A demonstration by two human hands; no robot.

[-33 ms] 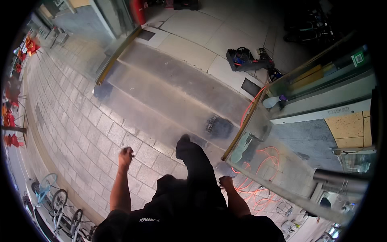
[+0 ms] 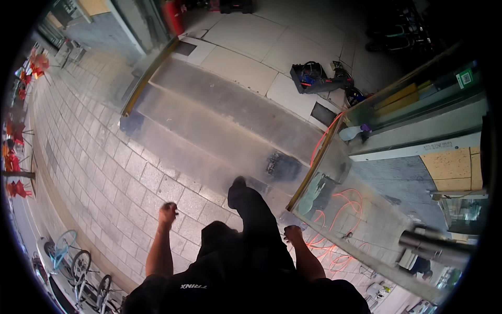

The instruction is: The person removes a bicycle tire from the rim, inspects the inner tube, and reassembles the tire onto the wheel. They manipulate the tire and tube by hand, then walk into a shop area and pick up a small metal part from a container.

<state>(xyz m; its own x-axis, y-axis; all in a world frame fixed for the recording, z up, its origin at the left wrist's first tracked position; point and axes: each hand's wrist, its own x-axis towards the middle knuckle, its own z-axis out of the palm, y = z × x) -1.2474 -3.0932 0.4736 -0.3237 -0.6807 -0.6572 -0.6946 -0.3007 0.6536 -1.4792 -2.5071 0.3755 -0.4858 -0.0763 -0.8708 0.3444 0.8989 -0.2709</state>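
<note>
My left hand hangs over the paved ground, its fingers curled inward. Whether anything sits inside them cannot be made out. Beside my right thigh, my right hand is also curled, and its palm side is hidden. Neither hand touches anything around it. One dark shoe is at the lower edge of the steps, which look grey and dusty.
A glass panel with a yellowish bottom rail flanks the steps on the right; another rail is on the left. Orange cable lies coiled at right. An open tool case sits on the landing. Bicycles stand lower left.
My left hand has shifted slightly down and to the right, its fingers still curled. My right hand is a little higher. The view has moved slightly.
</note>
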